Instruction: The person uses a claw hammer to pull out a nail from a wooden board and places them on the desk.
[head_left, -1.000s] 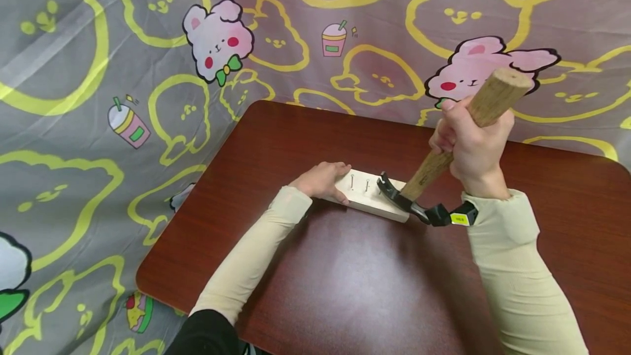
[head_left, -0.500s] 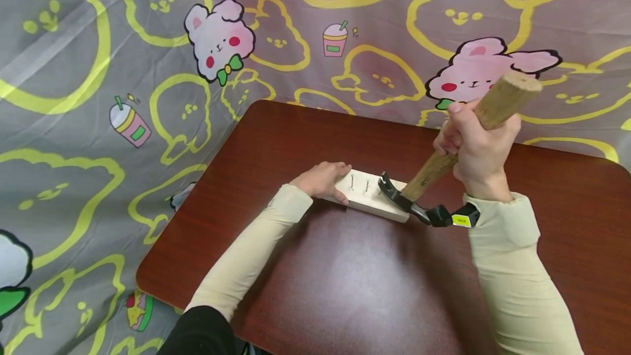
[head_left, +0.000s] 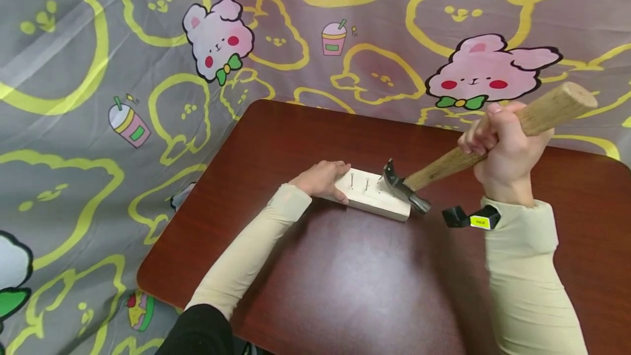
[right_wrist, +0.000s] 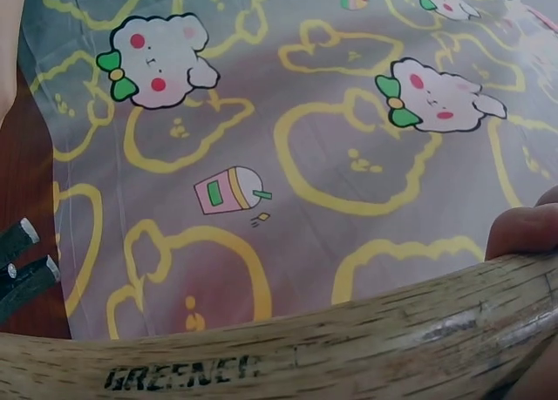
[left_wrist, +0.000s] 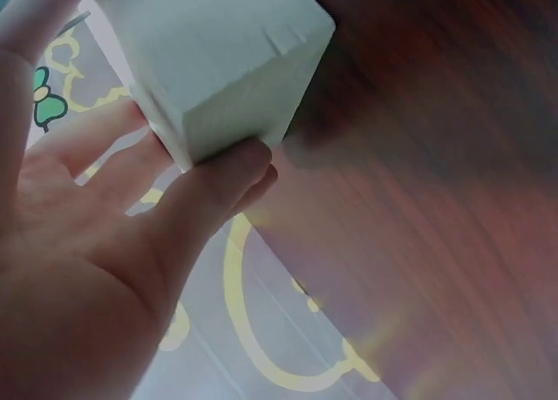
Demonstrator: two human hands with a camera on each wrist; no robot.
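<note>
A pale wooden block (head_left: 376,202) lies on the table, with two thin nails (head_left: 367,184) standing up from its top face. My left hand (head_left: 320,179) grips the block's left end; in the left wrist view the thumb (left_wrist: 218,178) presses against the end of it. My right hand (head_left: 512,149) is wrapped round the wooden handle (head_left: 441,169) of a claw hammer. Over the block's right part sits the black hammer head (head_left: 396,184), its claw beside what looks like another nail, mostly hidden. The right wrist view shows the claw tips (right_wrist: 30,261) at the left edge.
The dark red-brown table (head_left: 305,267) has rounded corners. Behind and to the left hangs a grey curtain (head_left: 296,32) with cartoon prints. A black wrist camera (head_left: 473,219) is fixed at the right cuff.
My right hand has moved to the right, tipping the hammer handle lower and over to the right. The head has turned on the block. The left hand and block stay put.
</note>
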